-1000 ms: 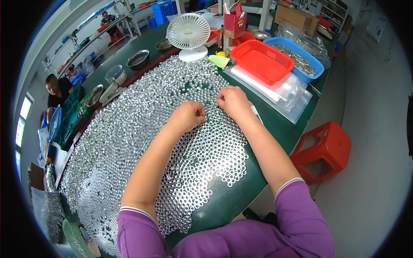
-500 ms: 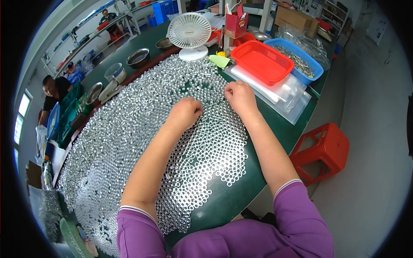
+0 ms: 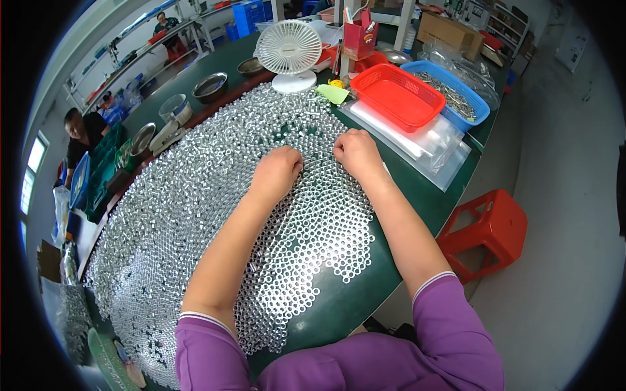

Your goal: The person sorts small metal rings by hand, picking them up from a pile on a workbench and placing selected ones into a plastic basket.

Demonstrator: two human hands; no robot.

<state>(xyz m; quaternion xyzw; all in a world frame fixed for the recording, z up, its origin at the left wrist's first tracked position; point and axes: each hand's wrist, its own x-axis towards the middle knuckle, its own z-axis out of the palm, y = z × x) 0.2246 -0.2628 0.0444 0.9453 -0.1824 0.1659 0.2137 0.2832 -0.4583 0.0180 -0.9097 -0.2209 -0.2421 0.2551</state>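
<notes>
While you lean toward the white fan (image 3: 290, 47), the silver rings (image 3: 195, 189) cover the green table (image 3: 342, 306) on your side of it, the spread's long axis running from just below the fan down toward your left. Your left hand (image 3: 277, 171) is over the spread, on the fan's near side; your right hand (image 3: 358, 154) is farther right, by the spread's edge, so your left is nearer the bulk of the rings. Both hands are curled, fingertips hidden; I cannot tell whether either pinches a ring. Right of the fan you have one red basket (image 3: 394, 98), one blue basket (image 3: 479, 117) and, nearer you, one red stool (image 3: 508, 225); left of it, three metal bowls (image 3: 210, 89). The rings are too many to count.
</notes>
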